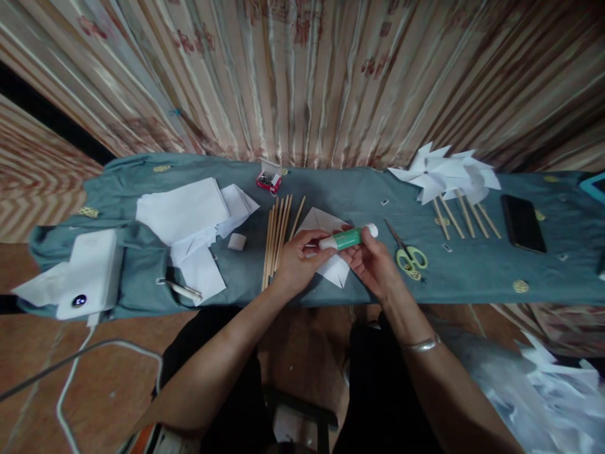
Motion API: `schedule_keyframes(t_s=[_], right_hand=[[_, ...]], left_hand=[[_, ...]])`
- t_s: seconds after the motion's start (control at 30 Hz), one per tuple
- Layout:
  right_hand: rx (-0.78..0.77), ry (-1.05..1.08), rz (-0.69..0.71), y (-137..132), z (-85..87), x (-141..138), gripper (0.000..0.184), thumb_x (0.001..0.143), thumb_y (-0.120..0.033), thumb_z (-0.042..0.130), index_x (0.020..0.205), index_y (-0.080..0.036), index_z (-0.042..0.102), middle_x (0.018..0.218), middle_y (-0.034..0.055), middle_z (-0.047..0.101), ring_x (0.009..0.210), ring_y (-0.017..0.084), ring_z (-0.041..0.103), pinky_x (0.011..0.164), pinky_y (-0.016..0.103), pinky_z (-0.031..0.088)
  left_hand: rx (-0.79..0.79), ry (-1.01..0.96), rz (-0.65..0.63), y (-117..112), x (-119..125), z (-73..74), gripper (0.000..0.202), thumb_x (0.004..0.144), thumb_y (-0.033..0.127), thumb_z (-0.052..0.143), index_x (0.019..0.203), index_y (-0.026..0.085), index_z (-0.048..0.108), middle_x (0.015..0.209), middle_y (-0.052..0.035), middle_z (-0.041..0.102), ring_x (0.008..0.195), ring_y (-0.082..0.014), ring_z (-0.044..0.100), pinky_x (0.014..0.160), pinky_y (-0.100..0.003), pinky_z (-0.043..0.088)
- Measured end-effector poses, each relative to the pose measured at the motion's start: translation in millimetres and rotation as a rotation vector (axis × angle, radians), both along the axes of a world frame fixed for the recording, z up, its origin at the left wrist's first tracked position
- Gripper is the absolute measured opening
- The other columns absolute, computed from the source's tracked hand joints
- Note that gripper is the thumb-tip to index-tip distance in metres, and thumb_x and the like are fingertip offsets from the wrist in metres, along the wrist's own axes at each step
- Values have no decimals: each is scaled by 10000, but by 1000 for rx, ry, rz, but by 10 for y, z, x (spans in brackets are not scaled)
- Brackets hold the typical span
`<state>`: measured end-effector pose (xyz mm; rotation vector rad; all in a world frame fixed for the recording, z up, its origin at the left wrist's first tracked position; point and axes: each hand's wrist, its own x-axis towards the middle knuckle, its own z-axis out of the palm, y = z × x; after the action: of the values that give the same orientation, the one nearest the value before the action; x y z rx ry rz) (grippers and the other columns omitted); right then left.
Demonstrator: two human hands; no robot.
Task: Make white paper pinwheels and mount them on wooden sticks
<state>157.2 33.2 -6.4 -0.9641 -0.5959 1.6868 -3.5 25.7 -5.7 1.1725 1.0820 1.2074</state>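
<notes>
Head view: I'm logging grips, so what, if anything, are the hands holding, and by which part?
A green-and-white tube: the left hand holds it by its white left end, the right hand near its other end.

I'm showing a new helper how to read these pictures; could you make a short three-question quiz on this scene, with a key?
1. What do the left hand and the right hand hold together?
2. True or false: the phone lies farther right in the picture than the scissors.
3. Which wrist wears the bracelet: (a) left or (b) right?

Key: 1. A green-and-white tube. 2. True. 3. b.
</notes>
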Motion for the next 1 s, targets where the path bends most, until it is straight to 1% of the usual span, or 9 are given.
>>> schedule_keyframes(t_s=[0.07, 0.13, 0.2, 0.33, 0.47, 0.6, 0.77, 0.9, 1.0], right_hand=[[-2, 19, -23, 16, 7, 34, 437, 694, -559, 774, 935, -200, 712, 881, 40, 772, 878, 193, 726, 817, 311, 589], [-12, 31, -28, 22, 19, 56, 440, 717, -576, 746, 955, -208, 705, 910, 44, 773, 919, 202, 723, 823, 319, 587], [-33, 35, -28, 22, 34, 61, 425, 740, -588, 715, 937, -212, 704, 914, 47, 774, 922, 209, 724, 823, 324, 587], [-43, 27, -57, 23, 49, 45, 372, 759, -557, 699, 864, -200, 711, 872, 45, 776, 877, 202, 729, 823, 311, 588], [-45, 6, -111, 28, 24, 35, 307, 762, -516, 706, 805, -213, 692, 793, 29, 771, 863, 207, 733, 814, 315, 594], [-54, 4, -150, 28, -12, 44, 268, 754, -477, 719, 795, -216, 673, 767, 22, 763, 842, 209, 734, 790, 319, 600], [-78, 13, -152, 14, -29, 63, 247, 753, -451, 723, 789, -214, 663, 763, 18, 762, 756, 190, 728, 775, 320, 603], [-96, -10, -156, 9, -38, 83, 247, 753, -453, 725, 786, -218, 655, 721, 6, 751, 680, 172, 712, 746, 302, 603], [-94, -25, -140, 7, -32, 86, 276, 743, -477, 736, 785, -218, 652, 715, 3, 748, 646, 162, 702, 704, 285, 597]], left_hand=[[15, 6, 8, -3, -1, 2, 253, 685, 241, 743, 922, 176, 678, 1001, -56, 692, 894, -177, 651, 811, -312, 525], [26, 23, 12, -6, -1, 2, 248, 680, 221, 735, 916, 177, 676, 999, -56, 689, 914, -183, 650, 817, -313, 528], [33, 43, 12, -8, -1, 4, 246, 673, 210, 732, 910, 179, 674, 997, -54, 686, 928, -187, 649, 824, -315, 531], [43, 40, 9, -24, -11, 20, 235, 672, 218, 733, 896, 178, 671, 962, -48, 680, 902, -179, 651, 833, -321, 535], [57, 94, 18, -40, -27, 54, 220, 667, 202, 735, 877, 182, 672, 929, -38, 681, 866, -170, 652, 810, -310, 536], [78, 147, 8, -45, -39, 79, 208, 665, 191, 736, 862, 180, 671, 898, -33, 675, 818, -158, 642, 781, -299, 533], [116, 175, 1, -42, -49, 74, 197, 669, 193, 735, 856, 175, 674, 875, -34, 663, 797, -156, 628, 759, -293, 524], [141, 202, -6, -58, -53, 52, 188, 673, 190, 733, 855, 187, 686, 864, -29, 657, 807, -160, 625, 771, -296, 520], [115, 157, -1, -54, -63, 37, 204, 653, 202, 747, 850, 186, 696, 867, -28, 661, 811, -162, 627, 780, -301, 522]])
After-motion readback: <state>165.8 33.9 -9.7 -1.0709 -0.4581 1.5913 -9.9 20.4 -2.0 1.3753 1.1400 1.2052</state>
